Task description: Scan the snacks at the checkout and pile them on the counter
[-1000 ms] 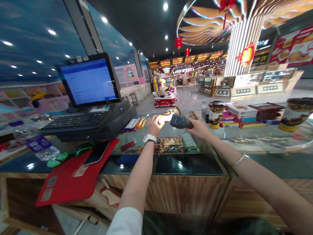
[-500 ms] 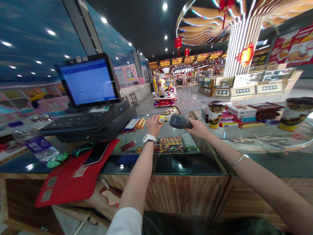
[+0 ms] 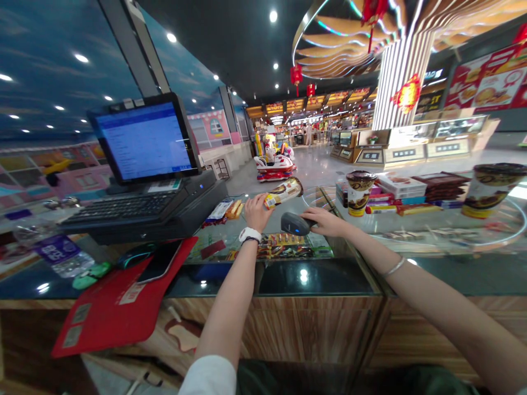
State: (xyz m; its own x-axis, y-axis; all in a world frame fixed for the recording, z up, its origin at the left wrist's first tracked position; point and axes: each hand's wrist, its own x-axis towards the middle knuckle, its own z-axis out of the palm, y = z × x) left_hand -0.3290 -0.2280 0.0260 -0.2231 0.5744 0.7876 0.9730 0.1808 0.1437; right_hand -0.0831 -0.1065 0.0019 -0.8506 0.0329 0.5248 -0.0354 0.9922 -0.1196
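Observation:
My left hand (image 3: 256,212) is closed on one end of a long yellow and brown snack packet (image 3: 283,192), held just above the glass counter (image 3: 288,274). A white watch sits on that wrist. My right hand (image 3: 325,220) rests on the handle of a dark barcode scanner (image 3: 294,224), which lies low on the glass with a blue light on its head. The scanner's head points left, a little below the packet.
A point-of-sale screen (image 3: 144,140) with keyboard (image 3: 123,207) stands at the left. A red folder (image 3: 119,296), a phone (image 3: 158,262) and a water bottle (image 3: 57,253) lie near it. Chocolate cups (image 3: 360,192) and snack boxes (image 3: 401,186) stand on the right.
The right hand has lowered the scanner from beside the packet down onto the glass. The left hand still holds the packet, now lifted slightly clear of the scanner.

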